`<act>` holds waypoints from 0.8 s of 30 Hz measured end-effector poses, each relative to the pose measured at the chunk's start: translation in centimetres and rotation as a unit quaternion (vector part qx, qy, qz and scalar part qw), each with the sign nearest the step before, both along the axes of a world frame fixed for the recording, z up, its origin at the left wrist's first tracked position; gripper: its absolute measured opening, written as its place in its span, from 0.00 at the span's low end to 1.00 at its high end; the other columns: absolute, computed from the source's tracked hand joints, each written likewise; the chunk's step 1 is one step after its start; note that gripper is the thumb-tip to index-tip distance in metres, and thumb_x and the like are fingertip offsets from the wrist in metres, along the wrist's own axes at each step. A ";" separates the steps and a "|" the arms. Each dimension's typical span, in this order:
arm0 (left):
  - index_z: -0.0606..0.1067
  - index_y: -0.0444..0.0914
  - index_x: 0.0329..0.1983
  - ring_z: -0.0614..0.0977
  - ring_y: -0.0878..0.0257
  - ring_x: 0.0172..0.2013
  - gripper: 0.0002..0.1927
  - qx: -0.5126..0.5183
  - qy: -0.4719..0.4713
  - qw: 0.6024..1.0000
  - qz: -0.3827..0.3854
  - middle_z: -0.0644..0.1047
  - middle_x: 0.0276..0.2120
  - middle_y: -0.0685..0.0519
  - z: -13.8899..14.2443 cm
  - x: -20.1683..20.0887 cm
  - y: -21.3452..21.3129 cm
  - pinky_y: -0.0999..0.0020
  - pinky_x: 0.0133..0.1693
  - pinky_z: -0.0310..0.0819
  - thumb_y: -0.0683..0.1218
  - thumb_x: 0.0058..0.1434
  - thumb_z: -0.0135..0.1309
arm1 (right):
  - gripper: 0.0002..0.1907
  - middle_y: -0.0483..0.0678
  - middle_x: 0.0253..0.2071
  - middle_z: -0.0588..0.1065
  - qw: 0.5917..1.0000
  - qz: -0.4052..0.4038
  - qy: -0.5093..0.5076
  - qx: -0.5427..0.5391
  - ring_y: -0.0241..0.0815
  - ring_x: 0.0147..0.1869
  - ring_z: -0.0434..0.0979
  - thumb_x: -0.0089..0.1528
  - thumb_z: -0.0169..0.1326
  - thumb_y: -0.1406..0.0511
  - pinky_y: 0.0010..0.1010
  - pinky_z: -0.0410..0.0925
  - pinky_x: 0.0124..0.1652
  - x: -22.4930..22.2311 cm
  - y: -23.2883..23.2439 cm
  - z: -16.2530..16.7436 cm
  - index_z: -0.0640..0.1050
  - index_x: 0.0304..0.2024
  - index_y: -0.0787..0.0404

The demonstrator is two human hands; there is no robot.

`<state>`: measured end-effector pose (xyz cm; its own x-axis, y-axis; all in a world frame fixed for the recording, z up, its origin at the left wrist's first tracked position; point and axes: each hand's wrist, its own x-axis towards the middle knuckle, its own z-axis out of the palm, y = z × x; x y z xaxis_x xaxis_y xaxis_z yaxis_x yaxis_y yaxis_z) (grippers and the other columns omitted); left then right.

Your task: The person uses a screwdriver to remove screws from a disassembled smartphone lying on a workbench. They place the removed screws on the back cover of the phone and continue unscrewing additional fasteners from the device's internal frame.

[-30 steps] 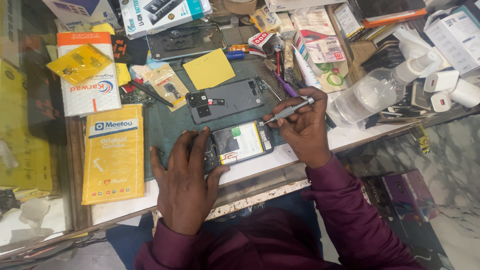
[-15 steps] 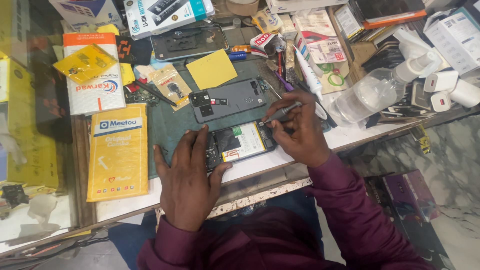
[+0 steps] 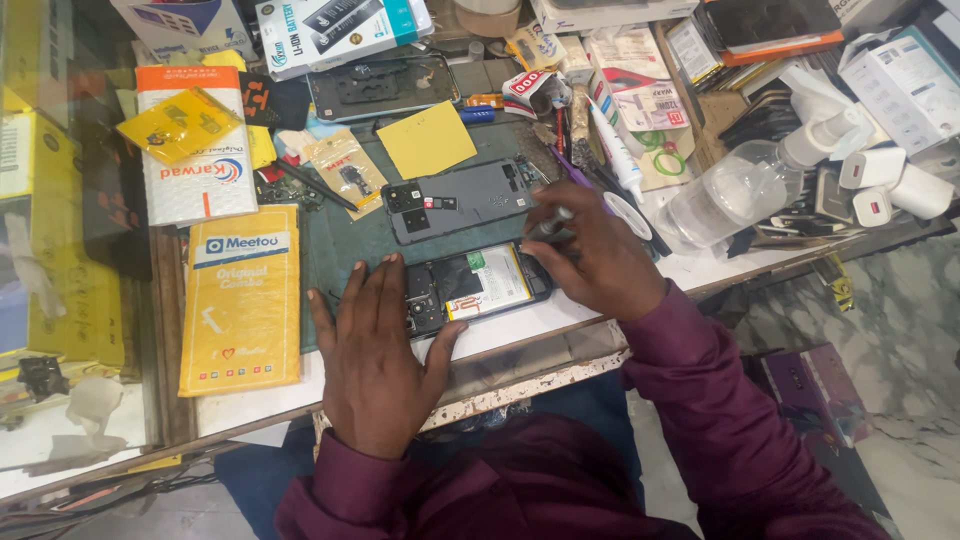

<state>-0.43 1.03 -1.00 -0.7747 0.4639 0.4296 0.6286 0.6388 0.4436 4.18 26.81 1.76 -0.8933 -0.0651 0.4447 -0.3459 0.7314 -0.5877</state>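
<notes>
Leaning over a cluttered counter (image 3: 560,322), with a dark green work mat (image 3: 350,245) lying along its near edge and a long yellow packet (image 3: 240,300) resting just left of the mat.

Pressing down with the left hand (image 3: 375,360), fingers spread flat, fingertips touching the left end of an opened smartphone (image 3: 480,285) and pinning it against the counter. Curling the right hand (image 3: 600,260) into a closed pinch around a slim metal tool (image 3: 548,228), its tip pointing at the phone's far right corner; the contact point itself hiding under the knuckles.

Judging by this: working at a small fastener or connector at that corner, midway through stripping the phone down. Calling next for a steady, light push with the tip, the left hand bracing the body so nothing slides toward the near edge, and care around the battery.

Lying face down across the near edge of the mat, half onto the white counter: the phone, back removed, showing a pale battery (image 3: 490,283) with a green tab in the middle and dark boards and camera modules at the left end. Sitting just beyond it, toward the far edge: the grey back cover (image 3: 465,200), camera cut-outs at its left end, close to the phone but not touching it.
</notes>
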 end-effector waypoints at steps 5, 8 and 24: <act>0.65 0.30 0.67 0.66 0.44 0.68 0.42 -0.012 0.005 1.000 0.003 0.73 0.60 0.41 0.0 0.0 0.1 0.34 0.69 0.44 0.63 0.61 0.57 | 0.28 0.57 0.55 0.77 0.999 -0.025 0.026 0.017 0.45 0.50 0.84 0.67 0.60 0.70 0.31 0.79 0.43 -0.2 -0.4 2.0 0.66 0.67 0.59; 0.65 0.30 0.67 0.67 0.44 0.68 0.42 -0.018 0.008 1.000 0.005 0.73 0.61 0.41 -0.1 0.1 0.0 0.35 0.69 0.44 0.63 0.61 0.57 | 0.31 0.53 0.41 0.80 0.997 -0.051 -0.050 0.011 0.42 0.39 0.84 0.67 0.58 0.70 0.32 0.76 0.40 -0.7 -0.3 2.6 0.65 0.71 0.59; 0.67 0.30 0.67 0.68 0.44 0.67 0.40 -0.008 0.007 1.000 0.006 0.73 0.60 0.40 0.0 0.0 0.1 0.35 0.69 0.44 0.63 0.62 0.57 | 0.27 0.49 0.49 0.81 0.993 0.027 -0.017 -0.110 0.36 0.53 0.85 0.70 0.55 0.71 0.27 0.76 0.52 -1.2 1.1 1.0 0.68 0.71 0.59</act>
